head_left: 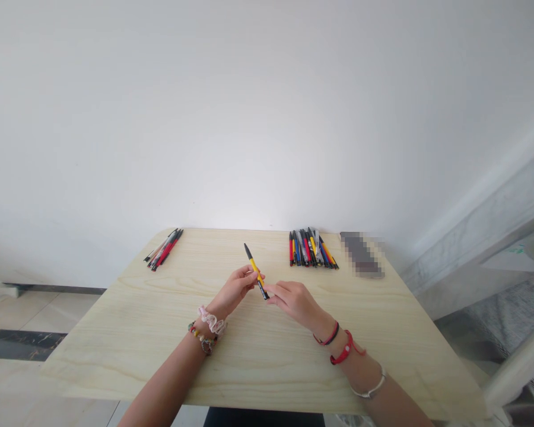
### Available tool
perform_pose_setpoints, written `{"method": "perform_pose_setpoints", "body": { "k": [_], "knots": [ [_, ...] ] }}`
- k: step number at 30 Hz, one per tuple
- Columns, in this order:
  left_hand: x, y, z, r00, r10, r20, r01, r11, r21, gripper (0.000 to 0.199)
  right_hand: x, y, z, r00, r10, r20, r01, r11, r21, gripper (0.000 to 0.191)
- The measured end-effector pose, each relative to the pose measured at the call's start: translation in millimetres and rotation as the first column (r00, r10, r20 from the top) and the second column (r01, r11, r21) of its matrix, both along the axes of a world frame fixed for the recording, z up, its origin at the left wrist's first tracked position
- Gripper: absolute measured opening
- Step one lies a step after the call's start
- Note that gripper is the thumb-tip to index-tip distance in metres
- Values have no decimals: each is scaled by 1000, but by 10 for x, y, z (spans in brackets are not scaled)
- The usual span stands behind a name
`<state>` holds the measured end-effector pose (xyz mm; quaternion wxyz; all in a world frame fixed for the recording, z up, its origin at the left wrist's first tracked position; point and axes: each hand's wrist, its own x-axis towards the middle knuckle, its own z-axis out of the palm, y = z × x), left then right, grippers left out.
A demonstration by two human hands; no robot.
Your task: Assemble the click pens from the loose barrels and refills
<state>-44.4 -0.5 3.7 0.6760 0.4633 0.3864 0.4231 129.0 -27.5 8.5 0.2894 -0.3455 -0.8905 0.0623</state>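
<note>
A yellow and black pen (254, 265) is held slantwise above the middle of the table, its black tip pointing up and away from me. My left hand (235, 292) pinches it around the middle of the barrel. At the black lower end, which bears small pale lettering, the fingers of my right hand (297, 300) are closed on the pen. Part of the barrel is hidden behind my left fingertips.
At the far left of the wooden table (249, 367) lies a small bunch of pens (165, 249), red and pale ones. A larger pile of mixed-colour pens (310, 248) lies at the back right, beside a blurred-out dark object (362, 255). A white wall (267, 118) rises behind.
</note>
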Motion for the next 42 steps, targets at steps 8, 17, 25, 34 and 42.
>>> {"method": "perform_pose_setpoints", "body": {
  "k": [8,17,25,34,42],
  "knots": [
    [41,-34,-15,1000,-27,7,27,1000,-15,27,5,-5,-17,988,2,-154,-37,974,-223,18],
    [-7,-27,12,997,-70,35,71,997,-34,23,16,4,1,983,7,-184,-68,942,-330,28],
    [10,-22,-24,996,-74,57,78,995,-63,22,-2,2,-29,976,-36,-216,-43,936,-349,23],
    [33,-31,12,996,-85,28,87,994,-59,28,11,7,20,971,132,-200,-193,927,-321,24],
    [12,-2,-8,967,-38,-251,62,994,89,37,40,77,44,999,22,-43,-32,971,-238,21]
  ]
}}
